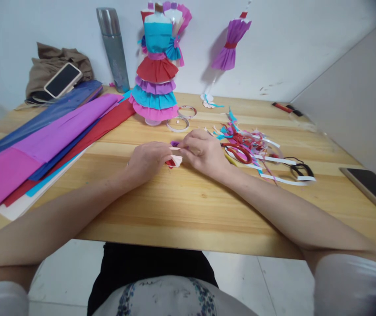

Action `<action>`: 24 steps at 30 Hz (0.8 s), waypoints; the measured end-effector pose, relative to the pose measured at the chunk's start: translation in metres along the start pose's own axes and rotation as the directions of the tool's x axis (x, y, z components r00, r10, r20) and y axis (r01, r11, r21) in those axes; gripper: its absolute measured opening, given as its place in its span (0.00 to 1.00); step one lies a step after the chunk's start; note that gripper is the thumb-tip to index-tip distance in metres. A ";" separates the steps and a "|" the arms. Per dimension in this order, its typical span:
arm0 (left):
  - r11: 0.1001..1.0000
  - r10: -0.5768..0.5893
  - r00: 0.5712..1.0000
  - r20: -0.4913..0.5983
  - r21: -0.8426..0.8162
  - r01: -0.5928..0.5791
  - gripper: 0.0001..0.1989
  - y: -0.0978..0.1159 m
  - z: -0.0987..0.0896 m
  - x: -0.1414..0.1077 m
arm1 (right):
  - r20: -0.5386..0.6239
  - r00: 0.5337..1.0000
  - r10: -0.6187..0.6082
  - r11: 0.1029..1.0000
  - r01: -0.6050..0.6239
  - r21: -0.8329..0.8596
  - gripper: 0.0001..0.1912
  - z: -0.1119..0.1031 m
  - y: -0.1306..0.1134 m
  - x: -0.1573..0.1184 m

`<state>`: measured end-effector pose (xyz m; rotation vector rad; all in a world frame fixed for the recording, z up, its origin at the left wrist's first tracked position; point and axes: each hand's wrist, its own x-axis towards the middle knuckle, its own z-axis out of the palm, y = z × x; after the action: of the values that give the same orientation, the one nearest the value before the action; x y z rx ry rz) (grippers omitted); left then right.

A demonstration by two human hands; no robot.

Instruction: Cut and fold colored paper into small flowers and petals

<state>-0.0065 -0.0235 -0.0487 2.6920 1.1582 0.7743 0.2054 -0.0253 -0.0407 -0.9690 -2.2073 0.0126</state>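
Note:
Over the middle of the wooden table, my left hand [146, 161] is closed on a small gathered piece of crepe paper [175, 161]. White and red folds show below the fingers, and a bit of purple paper [174, 143] peeks out above them. Fingers of my right hand [203, 151] pinch the same piece from the other side, at a thin pale strip [175, 149] between the two hands. How the layers join is hidden by the fingertips. Just right of my right hand lie red-handled scissors [240, 152] beside a heap of paper scraps [244, 138].
Behind my hands stand a tiered paper dress form [157, 66] and tape rolls [178, 124]. Crepe sheets [59, 127], a phone [63, 80] and a flask [113, 52] are left. A purple paper dress [232, 44] stands back right; a dark tablet-like device [374, 188] lies right.

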 end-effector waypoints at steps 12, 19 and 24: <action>0.984 0.090 0.985 -0.144 -0.138 -0.110 0.12 -0.001 -0.002 0.002 | 0.212 0.936 0.280 0.853 -0.344 0.393 0.06 -0.004 -0.008 0.006; 0.985 0.049 0.987 -0.153 -0.154 -0.072 0.11 -0.003 -0.001 0.004 | 0.251 0.923 0.292 0.848 -0.371 0.379 0.07 -0.004 -0.010 0.006; 0.986 -0.039 0.996 -0.075 -0.163 0.027 0.11 0.003 -0.007 0.004 | 0.248 0.938 0.242 0.880 -0.320 0.351 0.08 -0.005 -0.011 0.006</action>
<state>-0.0056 -0.0231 -0.0402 2.5252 1.1011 0.9333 0.1988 -0.0312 -0.0302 -1.0857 -2.1010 0.6852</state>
